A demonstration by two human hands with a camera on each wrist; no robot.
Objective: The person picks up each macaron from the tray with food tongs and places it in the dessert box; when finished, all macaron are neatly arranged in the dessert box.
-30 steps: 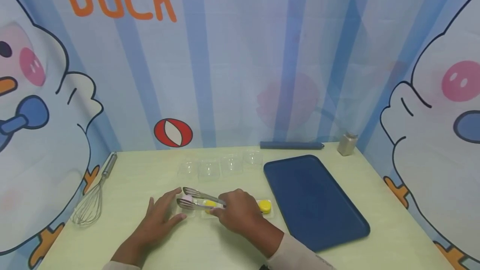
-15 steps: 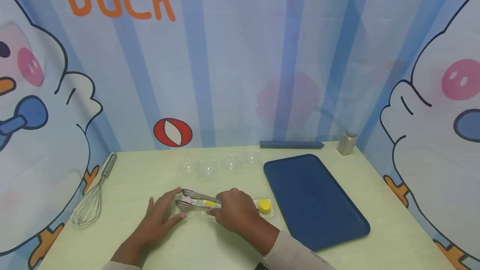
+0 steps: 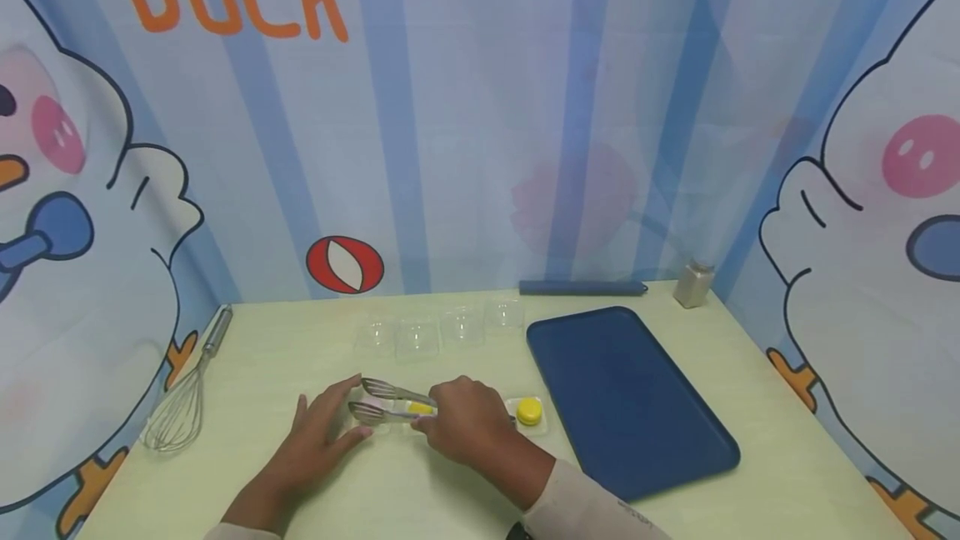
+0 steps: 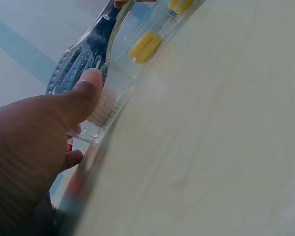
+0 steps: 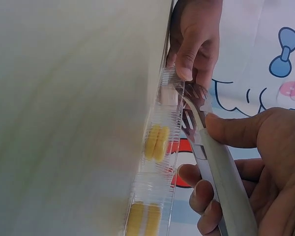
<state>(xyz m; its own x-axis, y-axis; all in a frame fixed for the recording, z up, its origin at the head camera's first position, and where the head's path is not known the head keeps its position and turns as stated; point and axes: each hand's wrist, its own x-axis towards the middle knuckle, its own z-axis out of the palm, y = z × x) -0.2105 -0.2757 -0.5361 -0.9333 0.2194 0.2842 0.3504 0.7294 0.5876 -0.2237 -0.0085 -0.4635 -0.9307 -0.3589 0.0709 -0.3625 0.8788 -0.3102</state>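
My right hand [image 3: 472, 419] holds metal tongs [image 5: 228, 184], fingers curled round their handle. Their two slotted heads point left and lie spread over the leftmost clear plastic box, beside a pale pink macaron [image 5: 168, 94] in it. My left hand [image 3: 318, 436] grips the left end of that plastic box [image 4: 91, 133], thumb on the near side and fingers behind. To the right, in line with it, are more clear compartments, with a yellow macaron [image 4: 145, 46] in the middle and another yellow macaron [image 3: 529, 411] at the right. My right hand partly hides the row.
Several clear plastic lids [image 3: 417, 340] stand behind the row. A blue tray [image 3: 637, 407] lies at the right, a dark blue rolling pin [image 3: 583, 288] and a metal shaker [image 3: 694, 286] along the back edge. A whisk [image 3: 183, 407] lies at the far left.
My right hand has shifted slightly left with the tongs, whose heads now overlap the pink macaron more. My left hand has stayed at the box.
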